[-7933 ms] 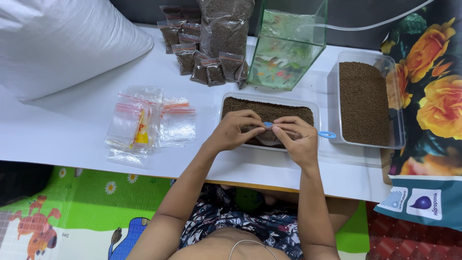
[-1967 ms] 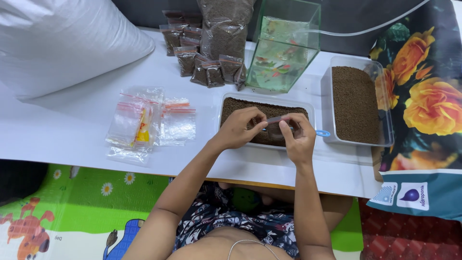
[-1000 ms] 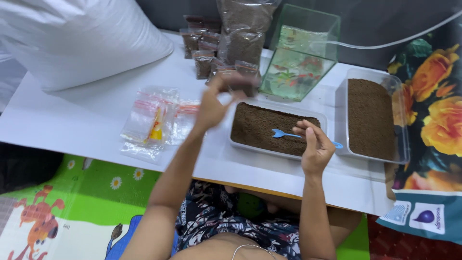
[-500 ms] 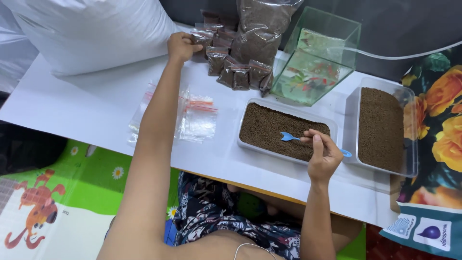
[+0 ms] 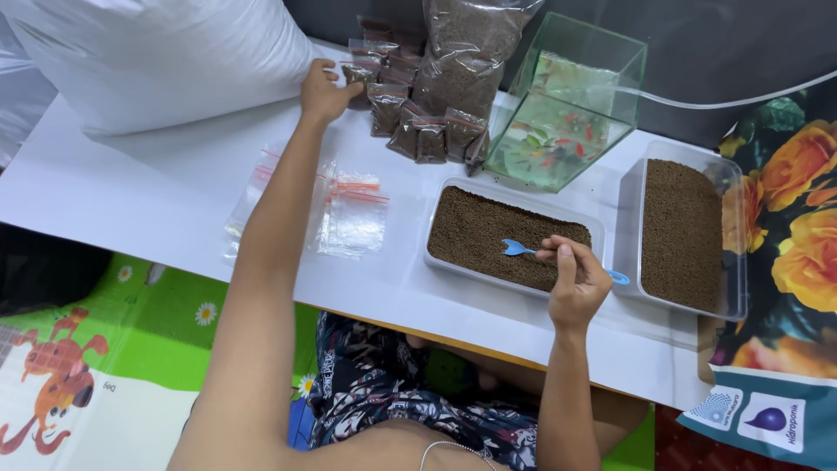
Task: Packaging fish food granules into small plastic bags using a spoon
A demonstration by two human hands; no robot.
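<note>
Left hand (image 5: 324, 89) is reaching way out across the desk (image 5: 131, 187) now, fingers curling around a small filled packet (image 5: 356, 75) at the far-left end of the row of brown packets (image 5: 410, 131), right next to the big white sack (image 5: 166, 52). Two seconds back both hands were pinching together over the near tray, so that arm has been swinging out since; half a second ago it was already up there, and now it's sitting a touch closer to the row.

Right hand (image 5: 575, 281) is staying put over the near tray of brown granules (image 5: 488, 235), thumb and fingertips closing on the handle of the blue spoon (image 5: 520, 250), whose bowl is hovering just above the granules.

Second tray (image 5: 689, 231) is sitting to the right, the small glass tank (image 5: 567, 113) behind, and the pile of empty zip bags (image 5: 349, 218) is lying under the outstretched forearm, same as before.
</note>
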